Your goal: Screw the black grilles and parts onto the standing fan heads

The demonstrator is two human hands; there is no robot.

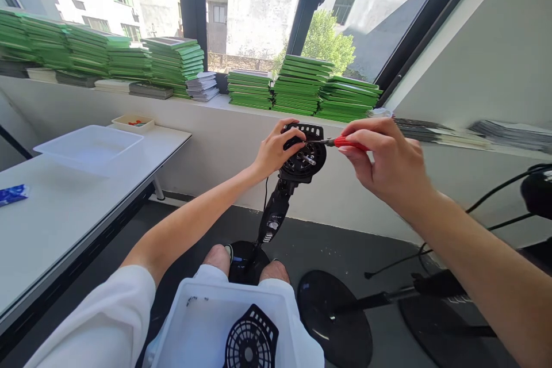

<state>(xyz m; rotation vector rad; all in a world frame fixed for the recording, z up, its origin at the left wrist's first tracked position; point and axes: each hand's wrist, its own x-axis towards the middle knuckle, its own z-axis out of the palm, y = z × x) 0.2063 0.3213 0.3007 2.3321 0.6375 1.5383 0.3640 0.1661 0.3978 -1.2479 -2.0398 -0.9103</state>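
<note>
A black fan motor head point(304, 158) stands on its stem point(272, 219) between my knees, its rear open with a vented cover edge on top. My left hand point(276, 149) grips the head's left side. My right hand point(382, 155) holds a red-handled screwdriver point(345, 142), its metal tip pointing left into the motor head. On my lap rests a white plastic bin point(198, 328) holding a round black fan grille piece point(251, 340).
A white table point(64, 213) at left carries a shallow white tray point(88, 146), a small box point(133, 122) and a blue packet point(12, 194). Green book stacks point(297, 86) line the window ledge. Another fan base point(334, 316) and cables lie on the floor at right.
</note>
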